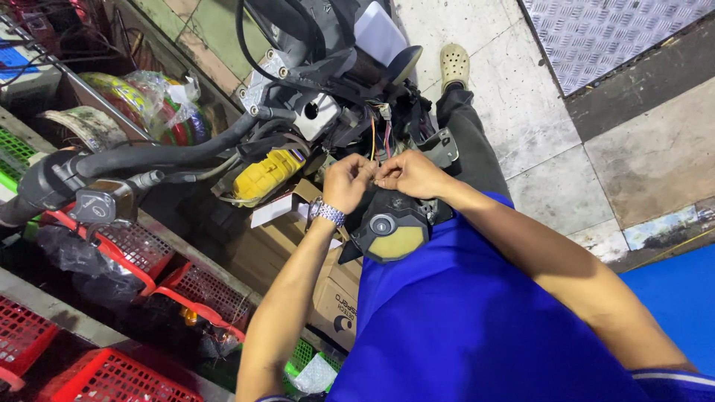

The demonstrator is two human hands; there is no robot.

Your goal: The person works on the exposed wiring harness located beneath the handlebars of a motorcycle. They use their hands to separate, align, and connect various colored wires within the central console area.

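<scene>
Working: we pinch the thin orange and red wires (375, 141) that hang from the stripped black motorcycle handlebar assembly (313, 89), both hands meeting just below them.
Step in hand: by our reading, we are sorting or joining loose wire ends at the headstock; the joint itself is too small to make out.
Left hand: our left hand (346, 182), with a silver metal wristwatch (326, 213) on the wrist, is curled, fingers closed on the wire ends.
Right hand: our right hand (410, 173) comes in from the right, fingertips pressed against the left hand's, also clamped on the wires.
Hands together: they touch at the fingertips, both shut in a fine pinch.
Arms: both forearms rise from our blue shirt (462, 313), elbows bent, the wrists drawn close over the round black gauge housing with a yellow face (390, 232).
Wires' place: between the white connector block (385, 112) above and our fingertips below, just beside the yellow ribbed plastic part (266, 175).
Next move calls for: a steady, small grip and little pull, we judge, since the strands are thin and short.
Around: a black handlebar grip with switch box (89, 195) to the left, red plastic mesh baskets (112, 253) on shelves below, a brown cardboard box (328, 290) near our left forearm.
</scene>
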